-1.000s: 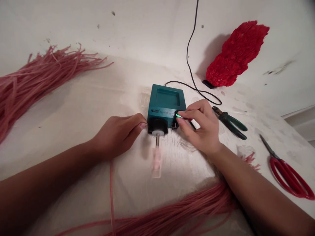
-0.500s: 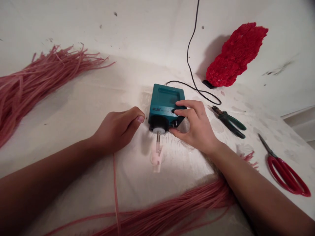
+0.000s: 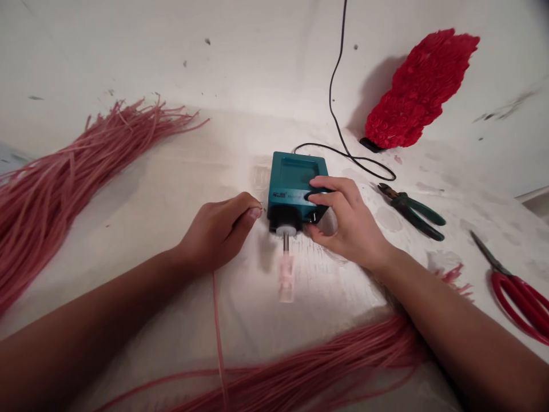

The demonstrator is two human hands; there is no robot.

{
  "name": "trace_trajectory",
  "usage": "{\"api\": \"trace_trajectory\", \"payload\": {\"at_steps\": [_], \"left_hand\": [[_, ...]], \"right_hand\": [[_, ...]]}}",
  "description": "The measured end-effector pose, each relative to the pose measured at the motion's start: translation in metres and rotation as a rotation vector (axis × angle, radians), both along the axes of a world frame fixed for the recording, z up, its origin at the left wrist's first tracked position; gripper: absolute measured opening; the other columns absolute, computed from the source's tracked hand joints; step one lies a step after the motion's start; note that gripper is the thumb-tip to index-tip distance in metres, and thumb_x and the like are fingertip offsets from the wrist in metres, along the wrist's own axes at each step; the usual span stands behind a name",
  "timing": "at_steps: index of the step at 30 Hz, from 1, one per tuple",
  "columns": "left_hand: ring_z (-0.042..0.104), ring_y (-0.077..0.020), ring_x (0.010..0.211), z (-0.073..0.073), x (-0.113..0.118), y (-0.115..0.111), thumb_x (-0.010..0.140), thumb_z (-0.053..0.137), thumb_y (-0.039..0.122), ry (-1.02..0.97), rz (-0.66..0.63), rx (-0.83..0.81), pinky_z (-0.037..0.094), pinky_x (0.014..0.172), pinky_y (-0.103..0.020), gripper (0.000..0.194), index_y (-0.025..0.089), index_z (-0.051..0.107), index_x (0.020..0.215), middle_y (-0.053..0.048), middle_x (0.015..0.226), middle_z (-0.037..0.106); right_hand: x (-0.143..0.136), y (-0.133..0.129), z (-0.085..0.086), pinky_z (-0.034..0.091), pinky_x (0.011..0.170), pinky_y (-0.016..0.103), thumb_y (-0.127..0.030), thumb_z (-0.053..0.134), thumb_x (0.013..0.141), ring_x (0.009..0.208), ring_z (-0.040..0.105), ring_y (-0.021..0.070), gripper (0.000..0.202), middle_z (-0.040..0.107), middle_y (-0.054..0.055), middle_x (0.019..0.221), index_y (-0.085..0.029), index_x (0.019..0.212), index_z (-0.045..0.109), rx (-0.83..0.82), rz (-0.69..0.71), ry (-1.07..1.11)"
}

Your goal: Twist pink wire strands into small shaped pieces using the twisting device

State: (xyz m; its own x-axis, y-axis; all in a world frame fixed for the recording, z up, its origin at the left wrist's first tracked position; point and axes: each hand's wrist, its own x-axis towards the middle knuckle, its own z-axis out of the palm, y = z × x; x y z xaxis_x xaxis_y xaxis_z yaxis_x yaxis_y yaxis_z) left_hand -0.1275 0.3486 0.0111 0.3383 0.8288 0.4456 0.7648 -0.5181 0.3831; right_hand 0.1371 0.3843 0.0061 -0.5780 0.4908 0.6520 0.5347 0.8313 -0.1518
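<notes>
A teal motor box [image 3: 300, 171] with a black front housing sits on the surface between my hands. From its front a metal shaft [image 3: 286, 243] points toward me, bearing a pale pink, motion-blurred attachment [image 3: 286, 277]. My right hand [image 3: 349, 220] grips the box's right front, fingers at the knob on its face and thumb low at the front edge. Just left of the box, my left hand [image 3: 227, 232] is closed in a pinch on a thin pink strand [image 3: 218, 326]. A tiny tip shows past the thumb, and the strand's length hangs below the fist.
A bundle of pink strands [image 3: 86, 154] lies at left, another bundle [image 3: 326, 363] along the front. To the right are green-handled cutting pliers [image 3: 412, 212] and red-handled scissors [image 3: 514, 292]. Behind stands a red rose-covered ornament [image 3: 422, 91]. A black cord [image 3: 332, 91] runs up the wall.
The whole scene has shifted slightly right in view. The blurred attachment on the shaft looks different, as if spinning. Both hands keep nearly the same place beside the box.
</notes>
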Motion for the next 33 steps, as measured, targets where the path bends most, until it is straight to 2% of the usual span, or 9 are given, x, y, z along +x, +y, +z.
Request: {"api": "trace_trajectory", "payload": {"at_steps": [7, 13, 19, 23, 29, 33], "left_hand": [[0.062, -0.0124, 0.065, 0.0009, 0.0010, 0.0001, 0.098, 0.044, 0.026, 0.040, -0.011, 0.050, 0.045, 0.064, -0.024, 0.019, 0.020, 0.060, 0.089, 0.000, 0.079, 0.070], [0.064, -0.0153, 0.067, -0.0001, -0.0033, 0.0035, 0.098, 0.040, 0.026, 0.129, -0.053, 0.020, 0.044, 0.064, -0.027, 0.021, 0.020, 0.059, 0.091, -0.003, 0.083, 0.072], [0.066, -0.0166, 0.071, -0.0005, -0.0034, 0.0035, 0.099, 0.039, 0.029, 0.156, -0.041, -0.004, 0.045, 0.066, -0.027, 0.023, 0.021, 0.059, 0.092, -0.003, 0.087, 0.073], [0.066, -0.0165, 0.072, -0.0012, -0.0041, 0.0036, 0.099, 0.039, 0.029, 0.152, -0.032, -0.008, 0.045, 0.067, -0.027, 0.022, 0.021, 0.058, 0.093, -0.003, 0.088, 0.073], [0.064, -0.0143, 0.068, -0.0014, -0.0042, 0.0032, 0.099, 0.039, 0.028, 0.137, -0.037, -0.004, 0.043, 0.064, -0.026, 0.021, 0.021, 0.058, 0.092, -0.001, 0.084, 0.072], [0.063, -0.0139, 0.067, -0.0018, -0.0032, 0.0034, 0.099, 0.039, 0.027, 0.139, -0.050, -0.006, 0.043, 0.064, -0.026, 0.021, 0.021, 0.059, 0.092, -0.001, 0.084, 0.071]], "right_hand": [[-0.0001, -0.0007, -0.0011, 0.049, 0.102, 0.055, -0.015, 0.069, 0.078, 0.125, 0.054, 0.0323, 0.048, 0.055, 0.011, 0.133, -0.028, 0.120, 0.050, -0.018, -0.006, 0.026], [0.0001, 0.0006, -0.0008, 0.048, 0.106, 0.053, -0.017, 0.071, 0.078, 0.127, 0.054, 0.0312, 0.052, 0.058, 0.013, 0.133, -0.026, 0.124, 0.049, -0.028, 0.008, 0.050], [0.0025, -0.0003, 0.0012, 0.051, 0.103, 0.051, -0.017, 0.071, 0.080, 0.128, 0.055, 0.0308, 0.035, 0.060, 0.012, 0.135, -0.025, 0.109, 0.053, -0.031, 0.013, 0.034], [0.0049, -0.0013, 0.0046, 0.051, 0.104, 0.052, -0.021, 0.071, 0.083, 0.127, 0.057, 0.0307, 0.030, 0.062, 0.011, 0.134, -0.025, 0.109, 0.056, -0.031, 0.041, 0.043], [0.0049, -0.0025, 0.0072, 0.054, 0.102, 0.051, -0.012, 0.060, 0.088, 0.118, 0.064, 0.0279, 0.022, 0.069, 0.009, 0.125, -0.025, 0.104, 0.067, -0.031, 0.098, 0.187], [0.0018, -0.0027, 0.0055, 0.056, 0.099, 0.053, -0.014, 0.061, 0.089, 0.114, 0.067, 0.0273, 0.018, 0.071, 0.007, 0.121, -0.026, 0.097, 0.071, -0.074, 0.077, 0.286]]}}
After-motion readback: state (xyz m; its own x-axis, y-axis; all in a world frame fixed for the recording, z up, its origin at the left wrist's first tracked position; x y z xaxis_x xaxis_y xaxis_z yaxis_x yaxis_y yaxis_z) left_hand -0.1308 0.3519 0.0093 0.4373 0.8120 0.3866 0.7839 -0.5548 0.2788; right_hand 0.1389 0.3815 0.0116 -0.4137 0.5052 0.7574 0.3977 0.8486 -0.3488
